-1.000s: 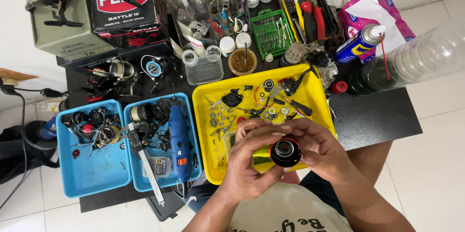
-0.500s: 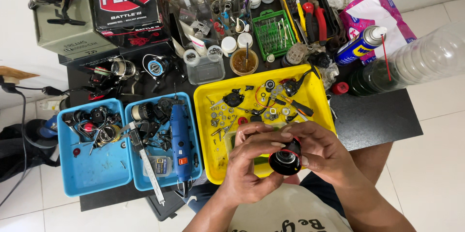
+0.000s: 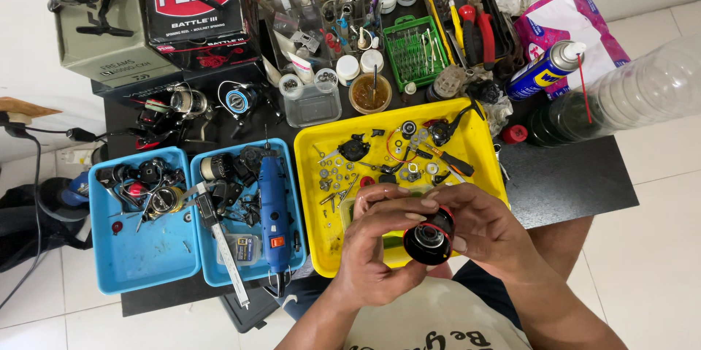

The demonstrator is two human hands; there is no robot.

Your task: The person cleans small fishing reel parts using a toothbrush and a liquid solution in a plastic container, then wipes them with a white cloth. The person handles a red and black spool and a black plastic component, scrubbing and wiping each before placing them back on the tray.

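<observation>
Black spool (image 3: pixel 428 237) tilted lower, clasped between left hand (image 3: pixel 380 244), right hand (image 3: pixel 488 229).

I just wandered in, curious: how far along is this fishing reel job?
Done: a reel is stripped, with small washers and parts spread in the yellow tray. In hand: left hand and right hand both grip a black, red-rimmed spool. Left: those loose parts lie unassembled.

Spool (image 3: pixel 429 237) betw. both hands, tray (image 3: pixel 478 147) behind, two bins (image 3: pixel 139 277) left of it
</observation>
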